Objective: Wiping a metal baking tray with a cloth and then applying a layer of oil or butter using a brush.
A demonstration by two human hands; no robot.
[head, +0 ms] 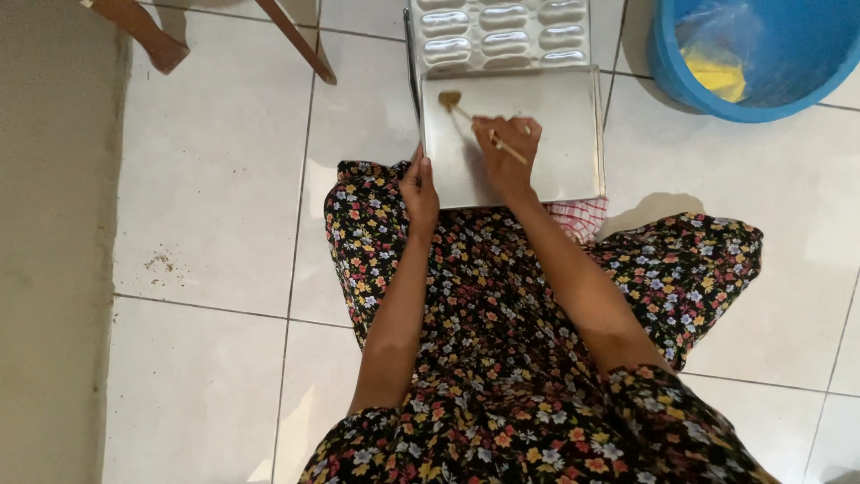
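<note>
Head camera, looking down at a person seated on a tiled floor: the right hand (507, 148) is closed around the thin wooden handle of a small brush (475, 119), fingers pinched about the stick's near end, with the brown bristle head resting on the flat metal baking tray (573, 134) close to its far left corner. The left hand (419, 190) grips the tray's near left edge, thumb and fingers folded over the rim, steadying it against the lap. The tray lies across the knees of a dark floral dress (502, 358), its far edge touching a second tray, a moulded metal pan (502, 34) with rows of oblong hollows that sits further out on the tiles. How much of the flat tray has been brushed cannot be told; its surface looks evenly pale and bears no visible streaks, so the work appears to be at an early or middle stage, with the bristles only at the far left corner and the moulded pan showing no brush on it. A red checked cloth (578, 218) peeks from under the tray's near right corner. A blue plastic bucket (681, 76) stands well apart on the right.
</note>
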